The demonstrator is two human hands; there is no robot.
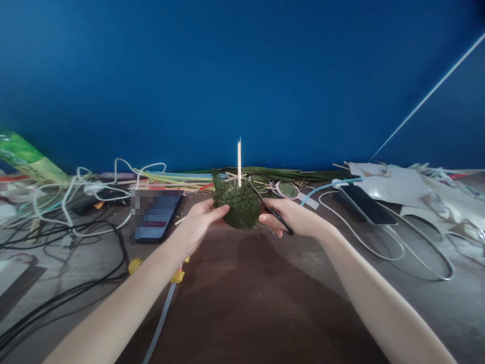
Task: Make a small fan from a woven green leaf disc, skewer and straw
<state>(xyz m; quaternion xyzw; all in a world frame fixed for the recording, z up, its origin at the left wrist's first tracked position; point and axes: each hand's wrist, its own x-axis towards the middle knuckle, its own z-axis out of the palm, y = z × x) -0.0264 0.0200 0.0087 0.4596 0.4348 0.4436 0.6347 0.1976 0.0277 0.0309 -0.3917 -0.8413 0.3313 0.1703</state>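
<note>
A round piece woven from dark green leaf strips (244, 208) is held up over the table. My left hand (200, 222) grips its left edge, thumb on the near face. A bundle of thin pale sticks (239, 163) stands upright at its top. My right hand (282, 215) is closed at the right edge around a slim black pointed tool (278, 217). The tool slants up and left across the weave, with its tip near the top. Whether it is scissors or tweezers is not clear. Some fingers of both hands are hidden behind the woven piece.
Left of my hands lie a phone (157, 217), white cables (68, 202) and black cables (113, 273). Behind are long green leaves (288, 174) and a small round dish (288, 190). Another phone (367, 205) and white sheets (394, 184) lie right. A blue wall (242, 76) rises behind.
</note>
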